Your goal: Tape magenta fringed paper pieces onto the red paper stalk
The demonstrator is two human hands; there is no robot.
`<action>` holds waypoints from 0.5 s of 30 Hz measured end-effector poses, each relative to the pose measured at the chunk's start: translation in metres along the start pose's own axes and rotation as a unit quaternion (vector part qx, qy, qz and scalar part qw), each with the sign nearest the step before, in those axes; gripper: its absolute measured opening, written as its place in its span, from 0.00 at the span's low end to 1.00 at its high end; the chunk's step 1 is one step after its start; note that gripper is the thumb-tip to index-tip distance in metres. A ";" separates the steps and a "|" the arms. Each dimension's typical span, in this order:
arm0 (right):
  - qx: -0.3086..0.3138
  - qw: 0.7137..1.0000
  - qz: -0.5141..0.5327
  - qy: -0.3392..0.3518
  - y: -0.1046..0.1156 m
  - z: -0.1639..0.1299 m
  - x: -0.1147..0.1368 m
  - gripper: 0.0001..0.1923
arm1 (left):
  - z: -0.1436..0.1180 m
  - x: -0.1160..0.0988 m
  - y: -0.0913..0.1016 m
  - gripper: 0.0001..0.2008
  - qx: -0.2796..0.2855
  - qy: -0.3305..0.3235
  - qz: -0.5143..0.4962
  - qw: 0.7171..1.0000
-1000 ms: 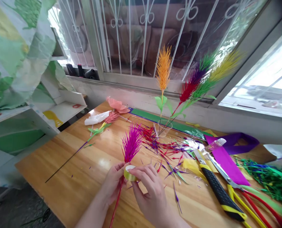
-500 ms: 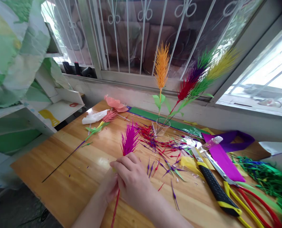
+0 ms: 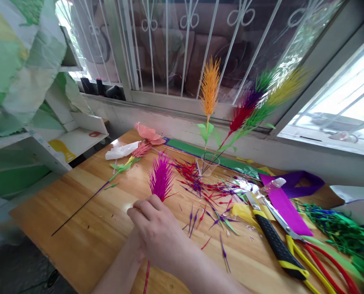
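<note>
A magenta spiky paper flower (image 3: pixel 160 177) stands on a red stem (image 3: pixel 146 279) above the wooden table (image 3: pixel 87 241). My right hand (image 3: pixel 157 232) lies over the base of the flower head with its fingers curled; the yellow tape roll it held is hidden under it. My left hand (image 3: pixel 135 250) is mostly covered by the right one and grips the stem just below the flower head.
A clear cup (image 3: pixel 209 165) with orange, red, green and yellow paper flowers stands near the window. Loose coloured cuttings (image 3: pixel 206 190) lie mid-table. To the right lie a utility knife (image 3: pixel 276 245), scissors (image 3: pixel 310 253), purple paper (image 3: pixel 284 204) and green fringe (image 3: pixel 341 232). A thin wire (image 3: pixel 78 212) lies to the left.
My right hand, which held the tape roll beside the stem, has swung over the left hand and the stem. It now hides the roll. The flower has shifted slightly left.
</note>
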State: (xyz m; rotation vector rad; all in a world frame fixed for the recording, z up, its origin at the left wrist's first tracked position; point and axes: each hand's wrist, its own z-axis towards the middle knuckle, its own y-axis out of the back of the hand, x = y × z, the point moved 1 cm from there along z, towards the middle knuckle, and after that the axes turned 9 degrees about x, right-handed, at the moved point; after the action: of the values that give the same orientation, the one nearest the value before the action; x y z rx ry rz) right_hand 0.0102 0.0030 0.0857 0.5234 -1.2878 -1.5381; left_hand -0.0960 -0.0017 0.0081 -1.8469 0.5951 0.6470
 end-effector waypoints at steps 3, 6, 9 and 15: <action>-0.025 0.999 0.033 -0.014 0.000 -0.003 0.007 0.20 | -0.003 0.008 -0.003 0.16 0.051 0.047 -0.060 0.996; -0.157 0.981 0.074 -0.083 0.002 -0.019 -0.007 0.15 | -0.003 0.019 -0.008 0.15 0.113 0.116 -0.132 0.978; -0.202 0.927 0.073 -0.309 0.007 -0.051 -0.056 0.07 | -0.001 0.024 -0.012 0.14 0.165 0.176 -0.223 0.945; -0.067 0.817 0.035 -0.572 0.013 -0.121 -0.152 0.12 | -0.001 0.025 -0.012 0.15 0.223 0.230 -0.350 0.880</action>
State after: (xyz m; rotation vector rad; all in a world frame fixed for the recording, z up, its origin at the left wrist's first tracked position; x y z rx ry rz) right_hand 0.1741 0.0823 0.0169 -0.6936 -1.9937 -1.9106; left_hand -0.0696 -0.0005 -0.0001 -1.6040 0.2900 -0.3996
